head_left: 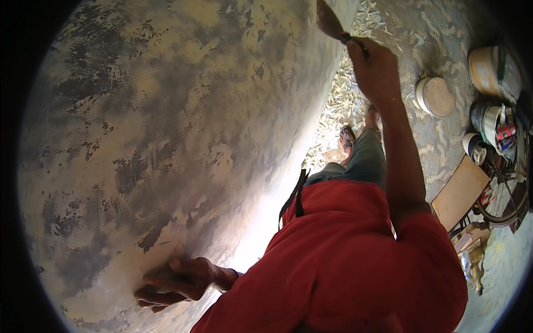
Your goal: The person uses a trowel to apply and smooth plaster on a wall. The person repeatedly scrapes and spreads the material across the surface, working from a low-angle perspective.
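Observation:
My right hand (pixel 376 72) is closed round the dark handle of a putty knife (pixel 330 22), raised at the top. The knife's wide, brownish blade points up and to the left, close to the wall's edge in the picture; whether it touches cannot be told. On the left spreads a large wall (pixel 183 127) with worn, patchy cream and grey paint, flaked in many spots. Low on that wall rests my left hand (pixel 177 280), its fingers loosely bent and apart, with nothing seen in it.
Pale flakes (pixel 344 94) litter the floor along the wall, by my sandalled foot (pixel 347 139). To the right stand a round lidded tub (pixel 436 97), a larger bucket (pixel 484 69), a container of odds and ends (pixel 491 125), a brown board (pixel 461 191) and a spoked wheel (pixel 502 197).

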### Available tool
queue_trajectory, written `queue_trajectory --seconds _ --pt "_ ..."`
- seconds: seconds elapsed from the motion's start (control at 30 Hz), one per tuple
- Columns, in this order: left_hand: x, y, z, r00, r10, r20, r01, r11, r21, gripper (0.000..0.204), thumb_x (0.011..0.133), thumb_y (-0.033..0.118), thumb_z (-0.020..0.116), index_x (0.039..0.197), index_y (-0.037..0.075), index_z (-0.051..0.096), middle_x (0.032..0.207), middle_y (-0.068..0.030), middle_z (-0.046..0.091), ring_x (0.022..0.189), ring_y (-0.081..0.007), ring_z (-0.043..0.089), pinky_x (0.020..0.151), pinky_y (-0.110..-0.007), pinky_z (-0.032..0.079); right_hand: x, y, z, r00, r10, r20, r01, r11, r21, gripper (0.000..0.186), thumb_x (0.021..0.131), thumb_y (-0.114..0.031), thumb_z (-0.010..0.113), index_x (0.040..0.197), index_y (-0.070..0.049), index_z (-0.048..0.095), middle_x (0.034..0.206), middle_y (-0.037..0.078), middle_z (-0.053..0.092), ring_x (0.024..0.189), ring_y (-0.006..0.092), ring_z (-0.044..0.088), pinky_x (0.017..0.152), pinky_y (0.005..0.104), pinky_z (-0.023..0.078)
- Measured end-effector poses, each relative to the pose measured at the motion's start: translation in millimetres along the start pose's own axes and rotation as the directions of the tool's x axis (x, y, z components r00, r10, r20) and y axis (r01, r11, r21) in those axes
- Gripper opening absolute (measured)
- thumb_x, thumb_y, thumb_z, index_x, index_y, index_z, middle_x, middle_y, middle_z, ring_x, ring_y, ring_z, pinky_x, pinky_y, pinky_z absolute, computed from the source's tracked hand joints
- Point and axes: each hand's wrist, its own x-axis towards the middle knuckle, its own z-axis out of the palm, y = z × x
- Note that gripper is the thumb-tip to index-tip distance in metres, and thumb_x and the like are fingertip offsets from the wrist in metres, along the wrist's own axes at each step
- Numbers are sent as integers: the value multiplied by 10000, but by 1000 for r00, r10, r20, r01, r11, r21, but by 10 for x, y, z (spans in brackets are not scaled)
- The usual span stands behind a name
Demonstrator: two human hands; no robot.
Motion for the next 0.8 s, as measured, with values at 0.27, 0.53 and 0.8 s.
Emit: queue_trajectory --seconds 0.27,0.53,0.8 --pt "-24 9 68 999 7 -38 -6 1000 24 530 1014 492 646 1405 136 677 1540 -190 539 1492 -383 425 1232 -623 185 23 -173 102 998 37 59 -34 998 -59 327 1016 -277 559 905 -14 719 769 212 701 721 422 691 690 494 546" --pt "-15 -16 38 999 9 -33 -8 1000 25 523 1012 496 644 1394 142 688 1541 -193 539 1491 -391 424 1233 -626 177 -55 -409 -252 996 83 32 -88 979 184 299 1029 -279 602 1088 -32 761 683 168 648 602 319 640 621 430 496" --pt "-9 2 9 1000 26 -11 -26 998 59 510 1014 461 650 1402 132 680 1528 -202 543 1472 -411 441 1214 -638 200 154 -347 -183 998 29 51 -29 999 13 329 1022 -278 532 937 -19 716 784 209 703 762 416 698 741 516 552"
